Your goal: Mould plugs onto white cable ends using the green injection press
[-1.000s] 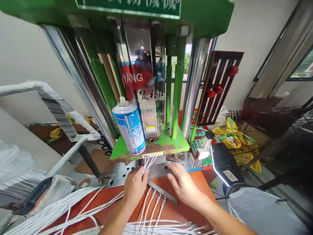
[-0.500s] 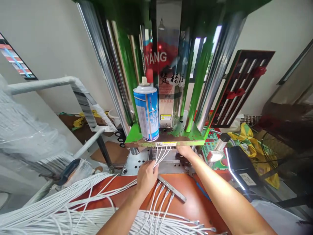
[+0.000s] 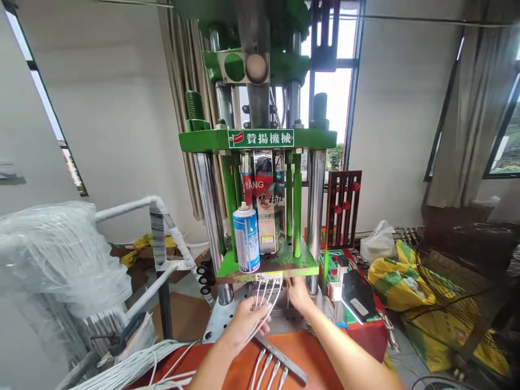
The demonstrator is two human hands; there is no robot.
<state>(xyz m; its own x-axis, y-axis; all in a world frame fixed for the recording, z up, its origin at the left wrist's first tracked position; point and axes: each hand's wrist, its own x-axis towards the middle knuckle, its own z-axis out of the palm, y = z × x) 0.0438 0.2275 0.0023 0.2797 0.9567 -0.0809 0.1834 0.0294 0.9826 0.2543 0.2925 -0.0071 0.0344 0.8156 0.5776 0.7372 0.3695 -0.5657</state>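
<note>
My left hand (image 3: 246,322) is closed around several white cables (image 3: 266,298) that run up under the green plate (image 3: 271,267) of the vertical green press (image 3: 260,138). My right hand (image 3: 298,294) reaches under the same plate's front edge, to the right of the cables; its fingers are hidden there. A blue and white spray can (image 3: 246,238) stands upright on the plate's left side. On the orange table (image 3: 312,355) below my hands lies a metal bar (image 3: 282,358) with more white cable ends (image 3: 268,375) against it.
A plastic-wrapped bundle of white cables (image 3: 52,260) sits on a white frame (image 3: 160,222) at left. More loose cables (image 3: 134,365) trail over the table's left. A black device (image 3: 357,298) and red control box (image 3: 365,330) stand right of the press, yellow bags (image 3: 400,281) beyond.
The view has pulled back and up, showing the whole press. My left hand still grips the cables; my right hand stays under the plate's front edge.
</note>
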